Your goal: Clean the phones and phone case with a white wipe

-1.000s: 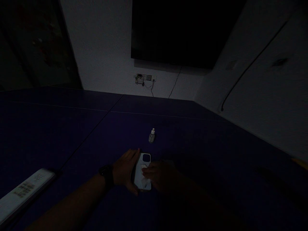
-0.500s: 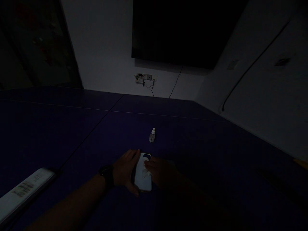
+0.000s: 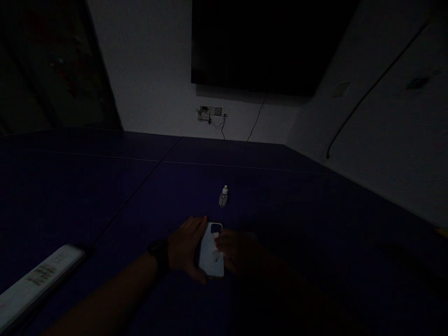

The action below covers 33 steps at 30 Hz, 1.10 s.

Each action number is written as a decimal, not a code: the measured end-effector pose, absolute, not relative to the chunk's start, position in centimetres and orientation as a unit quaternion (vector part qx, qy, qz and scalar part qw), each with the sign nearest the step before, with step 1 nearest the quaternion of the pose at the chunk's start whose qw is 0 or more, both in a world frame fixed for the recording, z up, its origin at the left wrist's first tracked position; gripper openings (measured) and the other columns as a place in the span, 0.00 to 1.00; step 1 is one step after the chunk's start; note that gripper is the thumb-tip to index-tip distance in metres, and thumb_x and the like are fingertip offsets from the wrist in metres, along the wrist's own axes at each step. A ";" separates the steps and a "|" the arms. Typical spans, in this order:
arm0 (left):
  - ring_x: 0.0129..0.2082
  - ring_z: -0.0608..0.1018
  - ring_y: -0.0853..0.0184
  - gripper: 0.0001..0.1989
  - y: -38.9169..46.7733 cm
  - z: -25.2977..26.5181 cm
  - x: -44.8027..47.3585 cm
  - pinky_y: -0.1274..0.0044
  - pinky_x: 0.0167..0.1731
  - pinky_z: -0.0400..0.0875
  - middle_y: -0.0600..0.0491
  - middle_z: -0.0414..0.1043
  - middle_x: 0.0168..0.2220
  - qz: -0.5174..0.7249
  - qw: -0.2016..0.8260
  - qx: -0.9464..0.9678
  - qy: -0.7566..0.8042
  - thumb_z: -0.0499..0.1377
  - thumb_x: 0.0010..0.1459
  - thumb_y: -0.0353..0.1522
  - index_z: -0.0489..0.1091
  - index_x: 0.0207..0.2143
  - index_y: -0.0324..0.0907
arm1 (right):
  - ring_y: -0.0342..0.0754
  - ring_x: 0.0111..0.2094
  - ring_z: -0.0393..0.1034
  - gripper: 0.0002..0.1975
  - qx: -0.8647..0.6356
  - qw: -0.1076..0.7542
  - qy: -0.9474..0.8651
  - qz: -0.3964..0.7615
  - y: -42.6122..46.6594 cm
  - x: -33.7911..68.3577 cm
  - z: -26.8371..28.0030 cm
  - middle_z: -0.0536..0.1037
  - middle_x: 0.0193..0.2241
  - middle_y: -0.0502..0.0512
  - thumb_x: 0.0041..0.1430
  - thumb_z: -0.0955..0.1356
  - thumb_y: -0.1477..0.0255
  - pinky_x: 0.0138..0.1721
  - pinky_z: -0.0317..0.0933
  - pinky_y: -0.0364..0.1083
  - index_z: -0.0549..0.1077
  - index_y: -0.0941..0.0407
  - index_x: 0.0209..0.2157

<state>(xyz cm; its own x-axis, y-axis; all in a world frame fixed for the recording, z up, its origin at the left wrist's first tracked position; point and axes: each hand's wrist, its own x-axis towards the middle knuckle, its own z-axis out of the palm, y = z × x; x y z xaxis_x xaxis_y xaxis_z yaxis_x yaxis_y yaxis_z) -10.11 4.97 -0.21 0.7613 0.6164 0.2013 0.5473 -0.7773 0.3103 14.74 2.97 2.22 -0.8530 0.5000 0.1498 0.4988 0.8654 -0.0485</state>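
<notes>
A pale-backed phone (image 3: pixel 210 264) lies on the dark blue surface, its dark camera block toward the far end. My left hand (image 3: pixel 185 246) holds the phone along its left edge, fingers at the far corner and thumb near the close corner. A dark watch is on that wrist. Over the phone's right side, my right hand (image 3: pixel 241 250) presses a crumpled white tissue (image 3: pixel 217 255) against the back with bent fingers. Just beyond the phone stands a small clear dropper bottle (image 3: pixel 223 199) with a white top, upright and touched by neither hand.
At the lower left lies a long white box-like object (image 3: pixel 38 280) with markings. A white wall with sockets (image 3: pixel 212 112) and cables rises at the back, under a large dark screen (image 3: pixel 259 46). The room is very dim.
The view has shifted slightly, so the phone and bottle appear a little further right. Both hands keep their places on the phone, and the tissue stays under the right fingers.
</notes>
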 end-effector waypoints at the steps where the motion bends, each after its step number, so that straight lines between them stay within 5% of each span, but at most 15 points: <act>1: 0.66 0.57 0.33 0.77 5.0 -0.2 -10.1 0.44 0.64 0.48 0.27 0.48 0.69 0.147 0.117 0.931 0.313 0.64 0.32 0.67 0.30 0.72 0.36 | 0.53 0.48 0.72 0.09 -0.259 0.082 -0.962 0.007 3.0 14.8 2.2 0.79 0.44 0.64 0.57 0.68 0.77 0.56 0.65 0.50 0.77 0.61 0.40; 19: 0.64 0.60 0.34 0.74 5.1 -0.5 -10.3 0.45 0.63 0.49 0.30 0.52 0.67 0.176 0.114 0.930 0.301 0.64 0.34 0.67 0.34 0.72 0.38 | 0.53 0.47 0.74 0.11 -0.234 0.049 -0.971 0.021 2.2 14.9 4.3 0.82 0.42 0.62 0.56 0.67 0.77 0.55 0.65 0.53 0.79 0.59 0.39; 33: 0.65 0.58 0.34 0.75 4.8 0.2 -10.2 0.45 0.63 0.49 0.29 0.49 0.68 0.149 0.114 0.930 0.317 0.63 0.34 0.67 0.33 0.72 0.38 | 0.54 0.52 0.73 0.15 -0.300 0.086 -0.950 0.000 2.2 14.5 2.0 0.78 0.51 0.67 0.58 0.65 0.76 0.61 0.61 0.55 0.77 0.63 0.46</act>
<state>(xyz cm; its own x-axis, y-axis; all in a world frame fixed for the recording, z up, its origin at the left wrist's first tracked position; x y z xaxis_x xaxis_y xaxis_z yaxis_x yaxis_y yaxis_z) -10.16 4.79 0.21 0.7547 0.6235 0.2041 0.5560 -0.7730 0.3055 14.52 2.23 2.03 -0.8058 0.5694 0.1629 0.5695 0.8204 -0.0507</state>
